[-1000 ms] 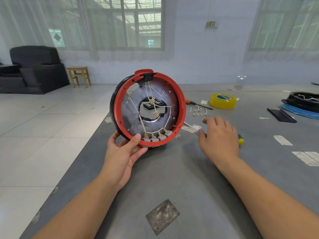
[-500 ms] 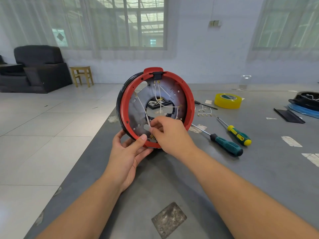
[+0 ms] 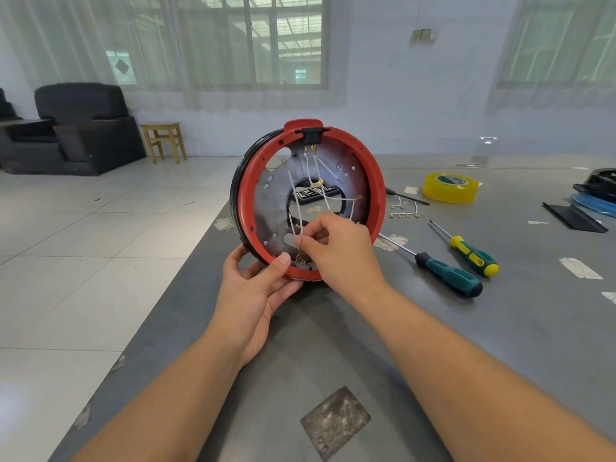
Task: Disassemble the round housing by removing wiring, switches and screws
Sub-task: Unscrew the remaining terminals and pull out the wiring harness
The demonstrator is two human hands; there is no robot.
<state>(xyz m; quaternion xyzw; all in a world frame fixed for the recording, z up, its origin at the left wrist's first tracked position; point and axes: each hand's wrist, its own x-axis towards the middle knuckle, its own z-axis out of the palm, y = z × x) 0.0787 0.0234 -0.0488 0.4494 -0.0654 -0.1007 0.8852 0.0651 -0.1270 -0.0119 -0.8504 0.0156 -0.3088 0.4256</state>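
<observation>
Round housing [image 3: 308,201] stands on edge at the grey table's [image 3: 500,328] near-left side — left hand [image 3: 256,291] grips its lower red rim, thumb on the front. Right hand [image 3: 336,251] pinches the white wiring [image 3: 295,208] low inside — fingers curled tight.

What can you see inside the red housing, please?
Inside the red housing: a grey plate, white wires, and a black connector. The right hand covers the bottom terminals.
</observation>
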